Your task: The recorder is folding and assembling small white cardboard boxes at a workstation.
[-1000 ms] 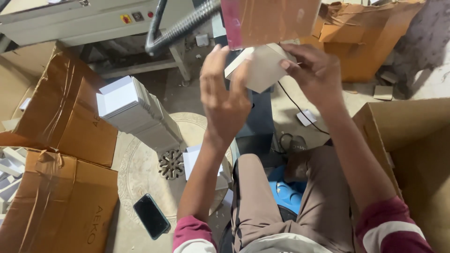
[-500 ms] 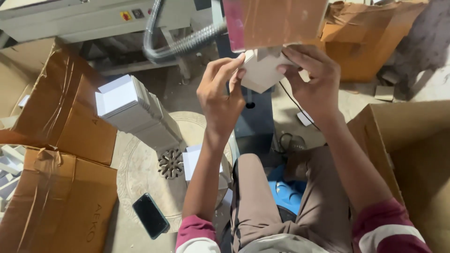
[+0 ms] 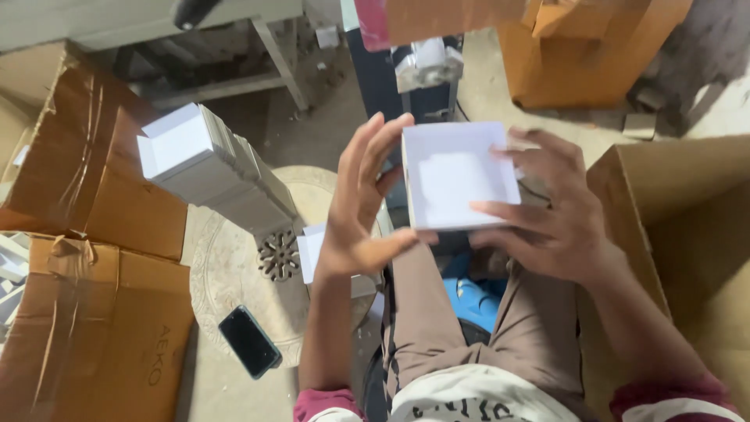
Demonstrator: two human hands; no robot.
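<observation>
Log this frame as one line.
left hand: touching white box | right hand: holding white box | phone: on round stool

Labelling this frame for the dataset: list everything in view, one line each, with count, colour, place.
small open box: 1, white, held between both hands at centre
stack of flat boxes: 1 stack, white, on the round stool, left of centre
round stool: 1, pale, with a flower-shaped cut-out, under the stack
phone: 1, dark, screen up, on the stool's near edge
taped cartons: at least 2, brown, far left
open carton: 1, brown, right edge
carton at the back: 1, brown, top right
machine frame: 1, grey, top left
blue object: 1, between the knees, kind unclear
left hand: open, fingers upright by the box's left side
right hand: grips the box's right side
</observation>
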